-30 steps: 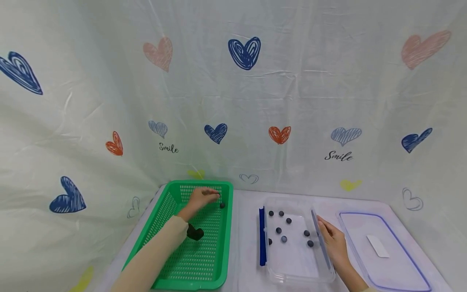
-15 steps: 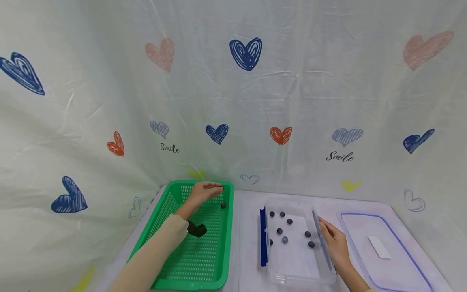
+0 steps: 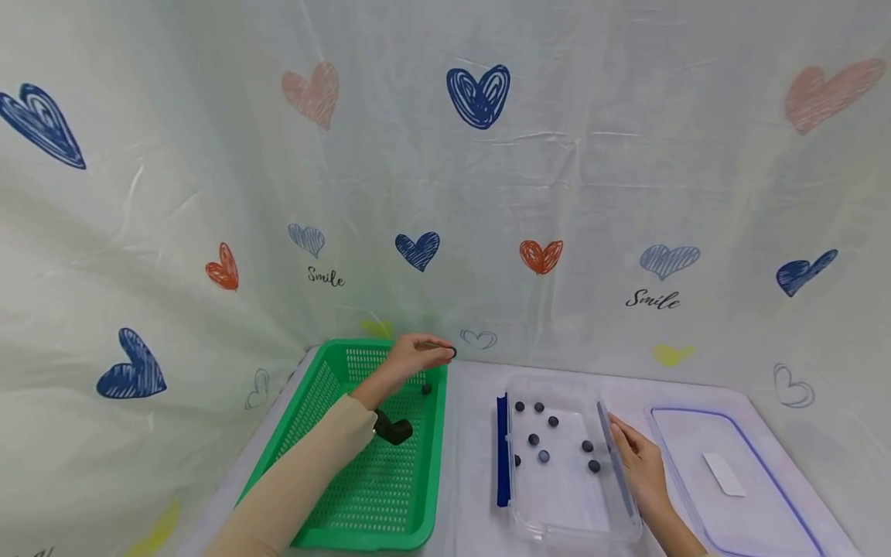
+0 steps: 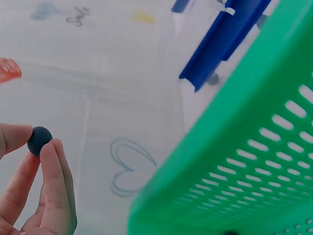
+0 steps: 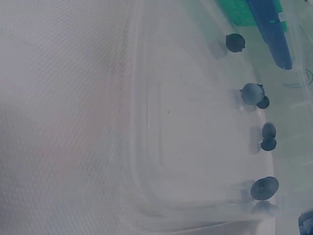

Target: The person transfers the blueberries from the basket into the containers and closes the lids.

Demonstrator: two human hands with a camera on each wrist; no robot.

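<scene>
My left hand (image 3: 411, 357) pinches a blueberry (image 4: 40, 141) between thumb and fingertips, raised over the far right corner of the green basket (image 3: 437, 464). Another blueberry (image 3: 426, 389) lies in the basket near its right wall. To the right stands a clear plastic container (image 3: 557, 530) with several blueberries (image 3: 544, 456) scattered on its bottom. A blue side flap (image 3: 503, 452) hangs at its left. My right hand (image 3: 642, 468) grips the container's right side, its fingers partly hidden. That hand is outside the right wrist view, which shows the berries (image 5: 264, 188) through the plastic.
A clear lid with a blue edge (image 3: 738, 422) lies on the table right of the container, bearing a white label (image 3: 724, 474). Behind the table hangs a pale curtain (image 3: 592, 186) printed with hearts. A black wrist camera (image 3: 397, 430) sits at my left wrist.
My left hand has risen from inside the basket and moved right, carrying the pinched blueberry to the rim. My right hand stays on the container.
</scene>
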